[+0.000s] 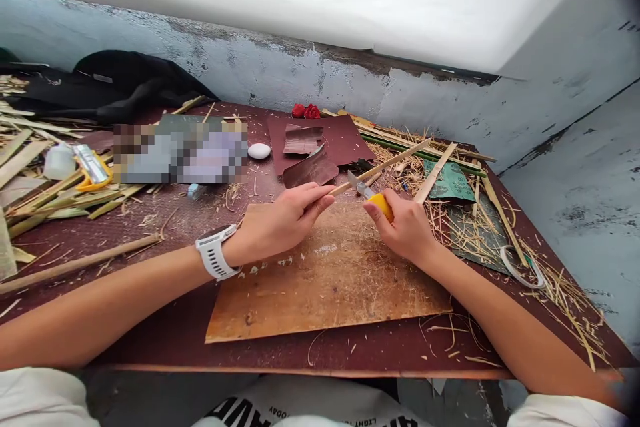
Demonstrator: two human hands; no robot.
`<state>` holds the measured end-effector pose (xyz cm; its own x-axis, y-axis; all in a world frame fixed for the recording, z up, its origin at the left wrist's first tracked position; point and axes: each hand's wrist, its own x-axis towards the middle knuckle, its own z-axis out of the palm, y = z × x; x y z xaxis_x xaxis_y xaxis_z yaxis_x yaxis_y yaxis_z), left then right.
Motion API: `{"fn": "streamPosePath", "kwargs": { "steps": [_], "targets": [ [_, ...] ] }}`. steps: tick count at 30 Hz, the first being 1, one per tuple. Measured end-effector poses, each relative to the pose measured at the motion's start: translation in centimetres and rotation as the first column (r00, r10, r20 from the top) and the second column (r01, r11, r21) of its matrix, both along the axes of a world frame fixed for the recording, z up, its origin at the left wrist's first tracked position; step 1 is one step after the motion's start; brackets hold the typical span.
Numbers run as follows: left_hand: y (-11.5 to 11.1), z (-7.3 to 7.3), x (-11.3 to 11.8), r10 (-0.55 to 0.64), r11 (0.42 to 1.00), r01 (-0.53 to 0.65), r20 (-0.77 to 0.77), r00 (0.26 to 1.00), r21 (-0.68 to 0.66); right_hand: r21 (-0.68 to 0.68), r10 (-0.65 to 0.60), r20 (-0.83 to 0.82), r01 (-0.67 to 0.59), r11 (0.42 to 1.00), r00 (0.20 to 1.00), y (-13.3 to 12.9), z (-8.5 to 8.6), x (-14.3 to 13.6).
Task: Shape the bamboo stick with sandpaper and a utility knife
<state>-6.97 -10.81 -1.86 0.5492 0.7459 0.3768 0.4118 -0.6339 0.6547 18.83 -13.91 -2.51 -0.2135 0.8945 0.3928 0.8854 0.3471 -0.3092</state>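
Pinched between the fingers of my left hand [280, 223] is a thin bamboo strip [393, 163], which slants up and away to the right. My right hand [407, 225] is closed round a yellow utility knife [381, 205]. The knife's blade points up and left, close beside the strip; whether it touches cannot be made out. Both hands are above a worn wooden board [320, 287] lying on the dark red table [165, 340]. A white watch is on my left wrist.
Bamboo pieces [25, 167], a second yellow knife [93, 167] and a black cloth [130, 83] lie left. A white oval object [259, 151] and brown sheaths [310, 167] are behind the board. Shavings, a green packet [449, 181] and a white ring [523, 268] lie right.
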Motion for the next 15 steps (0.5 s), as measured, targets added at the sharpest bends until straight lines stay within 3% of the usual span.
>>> {"fn": "streamPosePath", "kwargs": {
  "steps": [3,6,8,11,15],
  "targets": [
    [-0.9,0.4,0.3,0.042,0.999,-0.042,-0.045,0.998,0.008,0.026,-0.028,0.055,0.027,0.999,0.998,-0.6,-0.1,-1.0],
    [-1.2,0.3,0.2,0.108,0.994,-0.107,-0.053,0.993,0.011,0.066,-0.165,0.074,0.160,0.985,0.983,0.2,0.2,-0.5],
    [-0.8,0.0,0.0,0.130,0.992,-0.130,-0.037,0.991,0.002,0.097,-0.306,0.066,0.299,0.949,0.950,1.6,0.6,1.2],
    [0.4,-0.6,-0.4,0.109,0.993,-0.110,-0.020,0.994,-0.032,0.131,-0.522,0.101,0.509,0.851,0.847,4.0,1.2,5.0],
    [1.9,-0.6,-0.7,0.106,0.992,-0.101,0.064,0.992,-0.073,0.077,-0.644,0.164,0.641,0.764,0.747,5.5,1.7,8.9]
  ]
}}
